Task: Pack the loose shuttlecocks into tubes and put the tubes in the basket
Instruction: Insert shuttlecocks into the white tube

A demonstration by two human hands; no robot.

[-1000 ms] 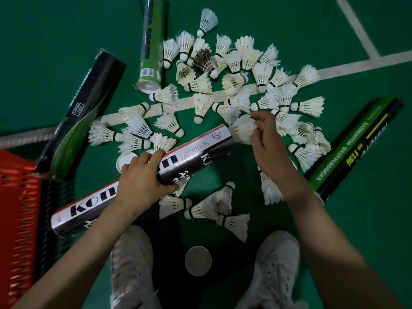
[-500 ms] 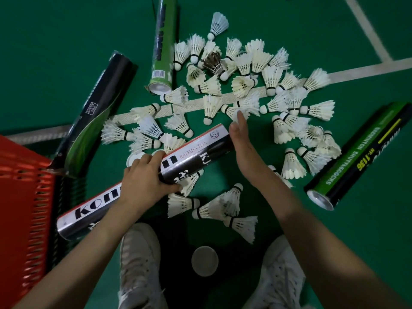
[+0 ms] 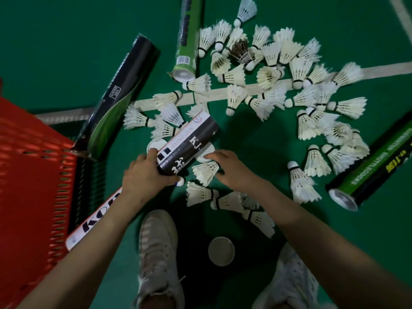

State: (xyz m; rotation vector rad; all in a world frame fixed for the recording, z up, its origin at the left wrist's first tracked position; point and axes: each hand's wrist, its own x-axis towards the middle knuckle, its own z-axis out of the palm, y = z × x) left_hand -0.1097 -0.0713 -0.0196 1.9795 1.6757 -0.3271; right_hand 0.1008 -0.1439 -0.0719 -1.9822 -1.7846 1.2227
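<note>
A smooth green sports floor fills the view. A worn white line crosses it from 9 o'clock to 3 o'clock, rising slightly rightward, and a second white line slants at 1 o'clock. The light is dim, with a dark shadow at 6 o'clock.

1. The black-and-white tube: smooth printed card, glossy.
2. Left of that tube, the basket: red slotted plastic with a faint sheen.
3. Beyond it, the shuttlecocks: white feathers, frayed and matt.
4. To its right, the green tube: glossy wrap, shiny metallic-looking rim.
5. Under it, the floor: matt green; its white lines look woven.
6. Below it, the shoes: white cloth, matt.
</note>
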